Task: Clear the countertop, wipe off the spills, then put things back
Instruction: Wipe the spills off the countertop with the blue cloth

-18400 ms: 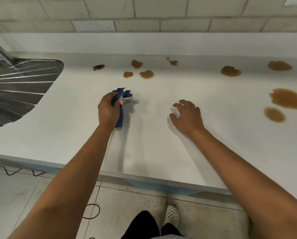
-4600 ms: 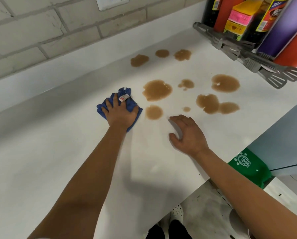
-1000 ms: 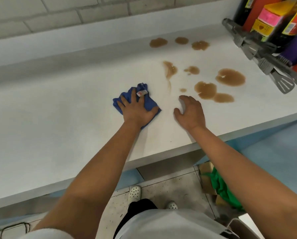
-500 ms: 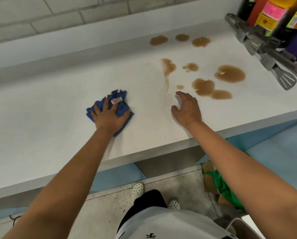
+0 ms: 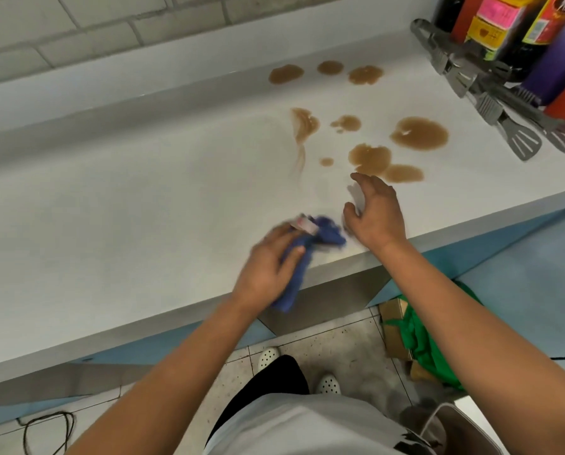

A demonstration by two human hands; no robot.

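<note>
white countertop [image 5: 117, 224]: left hand [image 5: 268, 264] grips blue cloth [image 5: 323, 234], right hand [image 5: 377, 215] loose.

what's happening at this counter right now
A person is wiping brown spills off a white countertop. The left hand grips a bunched blue cloth near the counter's front edge, blurred mid-swipe. The right hand rests open beside it. Several puddles remain, and tongs and bottles sit at the far right.

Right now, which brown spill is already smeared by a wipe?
The streaked spill, leftmost of the middle group: a thin brown tail drags from it toward the counter edge. The other spills keep rounded, unbroken outlines.
</note>
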